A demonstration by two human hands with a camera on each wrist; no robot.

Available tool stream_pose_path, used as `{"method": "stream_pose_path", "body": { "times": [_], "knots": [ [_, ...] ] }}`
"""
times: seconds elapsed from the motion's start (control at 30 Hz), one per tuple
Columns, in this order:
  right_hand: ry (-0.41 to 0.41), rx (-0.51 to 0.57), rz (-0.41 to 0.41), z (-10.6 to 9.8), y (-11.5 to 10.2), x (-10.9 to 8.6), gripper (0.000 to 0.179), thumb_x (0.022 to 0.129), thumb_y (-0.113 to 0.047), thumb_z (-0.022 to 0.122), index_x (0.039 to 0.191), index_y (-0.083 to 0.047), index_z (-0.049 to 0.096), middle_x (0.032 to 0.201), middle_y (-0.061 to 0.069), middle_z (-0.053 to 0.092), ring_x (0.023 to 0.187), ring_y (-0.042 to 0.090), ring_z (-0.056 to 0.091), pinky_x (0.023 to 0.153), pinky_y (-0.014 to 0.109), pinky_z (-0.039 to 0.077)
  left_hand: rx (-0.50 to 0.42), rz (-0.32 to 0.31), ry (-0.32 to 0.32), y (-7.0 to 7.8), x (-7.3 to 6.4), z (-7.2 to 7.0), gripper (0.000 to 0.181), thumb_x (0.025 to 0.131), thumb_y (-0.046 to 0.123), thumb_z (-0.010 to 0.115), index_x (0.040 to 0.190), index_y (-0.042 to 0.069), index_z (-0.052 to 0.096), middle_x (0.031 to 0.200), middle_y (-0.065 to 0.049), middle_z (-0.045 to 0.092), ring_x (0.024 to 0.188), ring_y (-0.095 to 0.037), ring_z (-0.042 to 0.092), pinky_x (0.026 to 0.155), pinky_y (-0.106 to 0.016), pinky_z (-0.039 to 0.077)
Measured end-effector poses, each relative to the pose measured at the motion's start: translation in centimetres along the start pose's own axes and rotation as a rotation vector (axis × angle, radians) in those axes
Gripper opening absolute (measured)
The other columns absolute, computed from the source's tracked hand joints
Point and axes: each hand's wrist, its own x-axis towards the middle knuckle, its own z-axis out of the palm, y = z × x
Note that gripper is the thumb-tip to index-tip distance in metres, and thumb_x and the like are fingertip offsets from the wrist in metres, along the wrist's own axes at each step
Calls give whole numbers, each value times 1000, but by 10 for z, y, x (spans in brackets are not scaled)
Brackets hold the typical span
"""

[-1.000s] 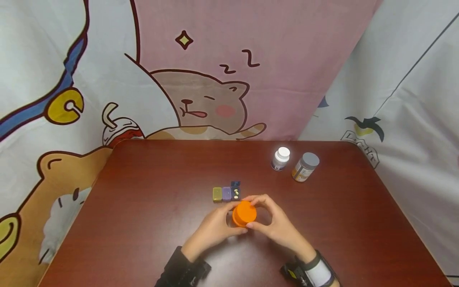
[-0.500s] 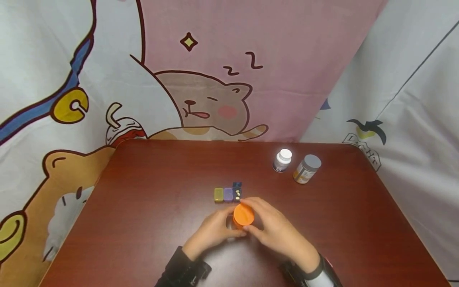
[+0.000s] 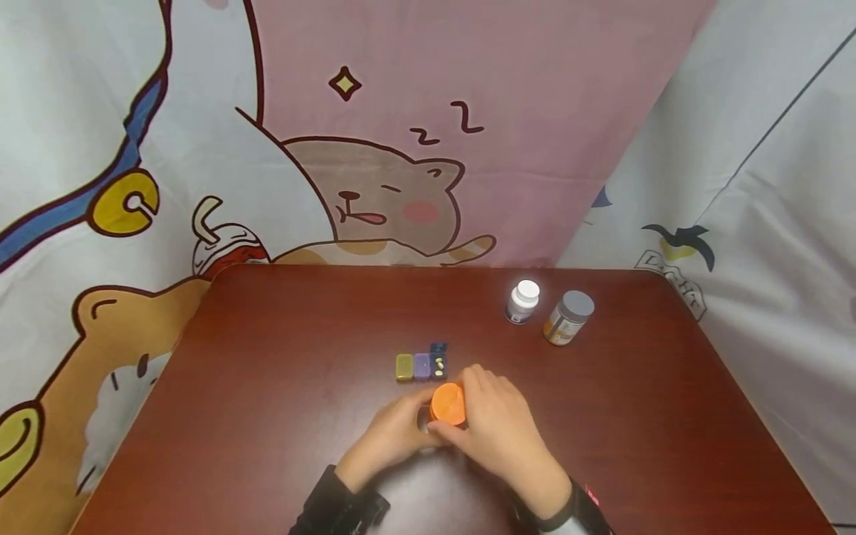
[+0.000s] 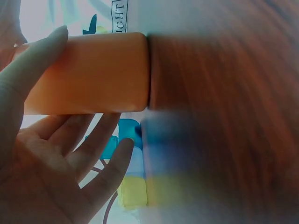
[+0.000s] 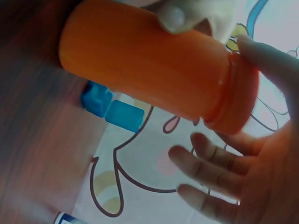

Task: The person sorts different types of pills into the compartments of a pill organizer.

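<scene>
An orange bottle [image 4: 93, 74] stands upright on the table, its orange screw cap [image 3: 448, 403] on top. My left hand [image 3: 394, 431] holds the bottle's body between thumb and fingers. Thumb and index finger of my right hand [image 3: 498, 420] pinch the cap from the right; its other fingers spread beside the bottle in the right wrist view. Just beyond the hands lies a small pill box with a yellow compartment [image 3: 404, 367], a purple compartment [image 3: 422, 366] and a dark blue compartment [image 3: 438, 365]. The blue lid [image 3: 438, 347] is raised, and several pale pills lie inside.
Farther back on the right stand a white bottle [image 3: 522, 302] and a larger jar with a grey lid [image 3: 568, 317]. A cloth printed with cartoon animals [image 3: 374, 193] hangs behind the brown table [image 3: 301, 319].
My right hand has turned around the cap, bringing its back further over. The left hand keeps its hold on the bottle. The pill box and other bottles stay put.
</scene>
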Motion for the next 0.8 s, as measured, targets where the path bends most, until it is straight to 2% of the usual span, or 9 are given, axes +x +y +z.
{"method": "stream_pose_path", "body": {
  "times": [0.07,0.13,0.23,0.3,0.4,0.5,0.6,0.7,0.8],
  "knots": [
    [11,-14,6,3,-2,0,70,66,-62,91,99,-10,57,82,-3,51,73,16,55,66,32,49,-4,2,3,-1,-1,0,65,79,24,91,137,10,66,136,-11,71,127,-35,66,105,-60,52],
    [4,19,6,5,-3,0,71,69,-60,90,105,-8,59,88,0,57,78,18,59,69,34,52,-5,1,5,-1,-2,0,66,78,24,91,138,11,66,137,-11,70,128,-35,65,106,-60,51],
    [-61,155,-5,3,-1,0,78,73,-56,90,127,-8,61,117,4,67,105,23,67,90,41,58,12,-2,3,-1,-2,0,69,77,23,91,140,11,64,138,-11,70,127,-36,65,106,-60,51],
    [-131,287,-37,0,2,-1,82,76,-50,90,141,-11,58,139,4,64,126,25,63,105,48,54,31,-6,1,-1,-2,-1,71,76,24,92,140,11,64,137,-12,70,124,-35,67,103,-60,53],
    [-228,424,-109,-6,9,-1,83,80,-38,90,150,-14,53,150,2,59,139,24,55,116,51,46,51,-8,0,-1,-2,-1,73,75,26,93,139,9,64,133,-12,72,117,-33,69,98,-57,56],
    [-272,457,-179,-10,15,-2,74,85,-20,87,150,-13,53,149,1,60,138,22,55,116,50,46,45,-10,-5,-1,-2,0,74,76,32,93,140,8,64,133,-12,72,118,-33,69,99,-57,55],
    [-251,421,-206,-13,17,-2,65,86,-10,83,146,-12,58,143,2,63,134,21,59,113,47,50,39,-3,-12,-1,-3,0,76,77,35,93,141,7,63,138,-12,70,125,-35,66,105,-59,53],
    [-192,371,-193,-14,16,-1,56,85,-12,85,137,-12,64,135,1,67,127,19,63,108,43,54,41,4,-11,-1,-3,1,75,77,34,93,141,9,64,138,-10,70,125,-34,66,104,-58,53],
    [-130,293,-152,-12,12,0,51,83,-26,89,128,-13,69,124,-2,69,112,17,67,99,41,58,43,-2,-9,0,-2,0,70,77,35,93,139,13,66,134,-7,72,122,-31,68,101,-59,54]
  ]
}}
